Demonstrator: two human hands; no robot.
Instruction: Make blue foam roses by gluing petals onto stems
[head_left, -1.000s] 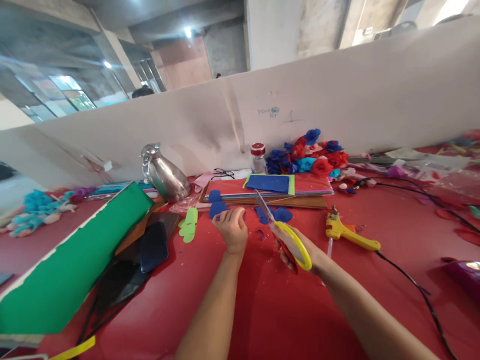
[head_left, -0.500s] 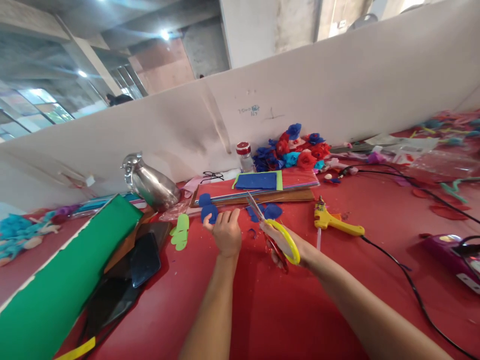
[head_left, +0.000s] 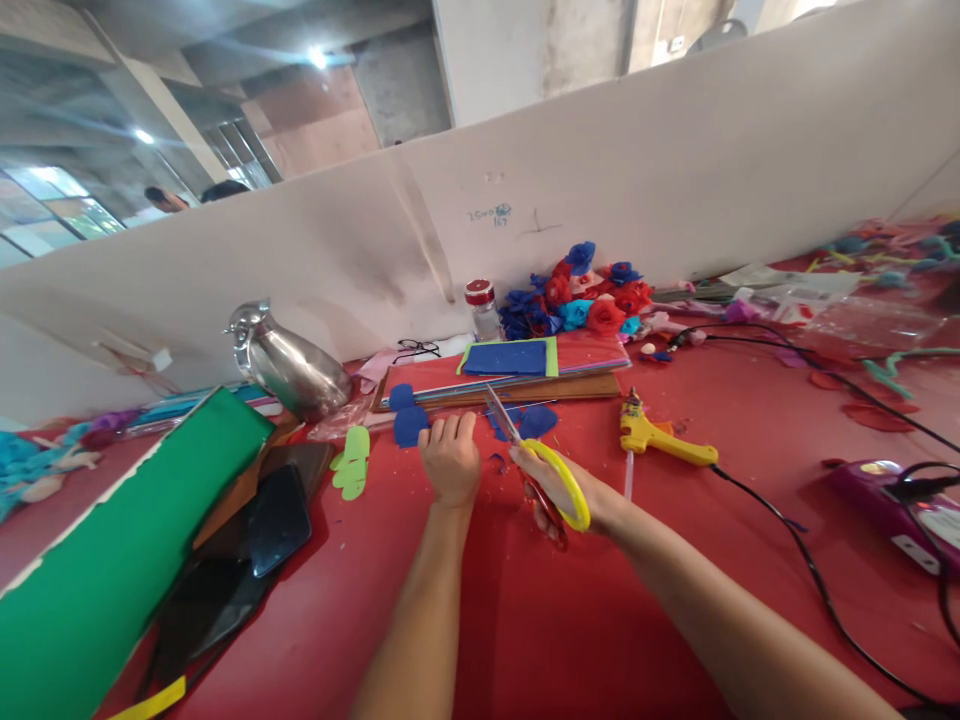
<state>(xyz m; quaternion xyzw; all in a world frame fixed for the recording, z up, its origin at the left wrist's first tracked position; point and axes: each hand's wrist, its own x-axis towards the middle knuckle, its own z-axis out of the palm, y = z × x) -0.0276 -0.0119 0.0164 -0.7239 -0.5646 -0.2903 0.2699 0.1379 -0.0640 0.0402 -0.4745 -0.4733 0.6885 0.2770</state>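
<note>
In the head view, my right hand (head_left: 555,490) grips a pair of scissors (head_left: 568,485) with a yellow and a red handle. The blades point away and to the left, over blue paper scraps (head_left: 538,420). My left hand (head_left: 452,462) is beside the scissors, back up, its fingers curled together over the red table. Its fingertips are hidden, so what they hold, if anything, does not show. Just left of it lie rounded blue paper pieces (head_left: 410,427). Farther left are light green cut-out pieces (head_left: 351,465).
Behind my hands lies a stack of coloured sheets (head_left: 592,352) near paper flowers (head_left: 600,300) and a red-lidded jar (head_left: 484,312). A yellow glue gun (head_left: 664,438) with a black cord is right. A steel jug (head_left: 296,370), green box (head_left: 150,530) and phone (head_left: 280,520) stand or lie left.
My left thumb has drawn in from sticking out over the blue piece to curl under the hand. The scissors keep much the same pose. The whole view has shifted slightly.
</note>
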